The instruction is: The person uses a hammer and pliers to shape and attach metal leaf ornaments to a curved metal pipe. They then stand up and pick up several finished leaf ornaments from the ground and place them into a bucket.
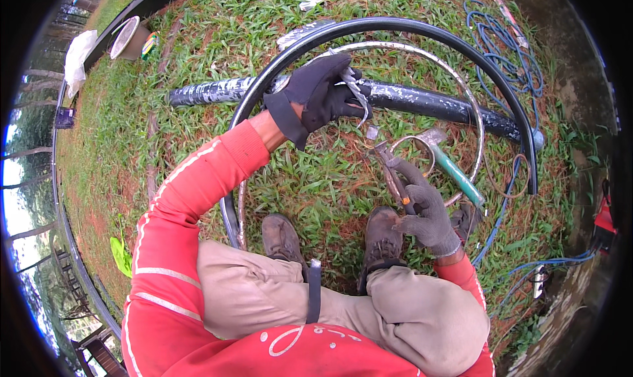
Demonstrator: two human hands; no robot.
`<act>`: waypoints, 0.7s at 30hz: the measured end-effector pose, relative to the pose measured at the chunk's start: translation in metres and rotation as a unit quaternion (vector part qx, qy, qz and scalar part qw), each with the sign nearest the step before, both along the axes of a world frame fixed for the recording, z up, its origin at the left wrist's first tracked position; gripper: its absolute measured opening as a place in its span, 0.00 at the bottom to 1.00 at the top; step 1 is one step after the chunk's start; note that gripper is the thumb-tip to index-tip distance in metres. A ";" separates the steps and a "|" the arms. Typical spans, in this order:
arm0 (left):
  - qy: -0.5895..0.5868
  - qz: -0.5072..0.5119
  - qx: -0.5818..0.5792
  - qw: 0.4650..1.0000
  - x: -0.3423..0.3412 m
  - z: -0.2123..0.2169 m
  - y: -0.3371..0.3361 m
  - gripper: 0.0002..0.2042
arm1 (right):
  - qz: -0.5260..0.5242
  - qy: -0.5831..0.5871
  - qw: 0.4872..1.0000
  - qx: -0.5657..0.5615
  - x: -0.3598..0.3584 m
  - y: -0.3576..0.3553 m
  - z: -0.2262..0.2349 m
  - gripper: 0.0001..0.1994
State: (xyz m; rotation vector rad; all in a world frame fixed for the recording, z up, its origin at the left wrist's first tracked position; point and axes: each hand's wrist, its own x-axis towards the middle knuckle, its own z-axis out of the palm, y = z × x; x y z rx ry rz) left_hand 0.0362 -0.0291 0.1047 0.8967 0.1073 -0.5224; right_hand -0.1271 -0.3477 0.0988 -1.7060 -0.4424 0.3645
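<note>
My left hand, in a black glove, is closed on a crumpled silvery-grey strip. It hovers over a black-and-white pipe with patchy paint, beside a curved black bar. In its grey glove, my right hand is wrapped round a pair of pliers, whose jaws point up and left towards a small pale block. Close by lies a hammer with a green handle. A thin, rusty whitish hoop sits inside the curve of the black bar.
Blue hose lies coiled at far right, its line trailing down towards a red tool at the concrete edge. My boots rest on the grass beneath the hoop. A bucket and a white bag are at far left.
</note>
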 end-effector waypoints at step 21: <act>-0.083 -0.222 -0.034 0.971 -0.031 0.030 -0.014 0.37 | -0.191 0.177 0.929 0.262 -0.029 -0.062 0.056 0.36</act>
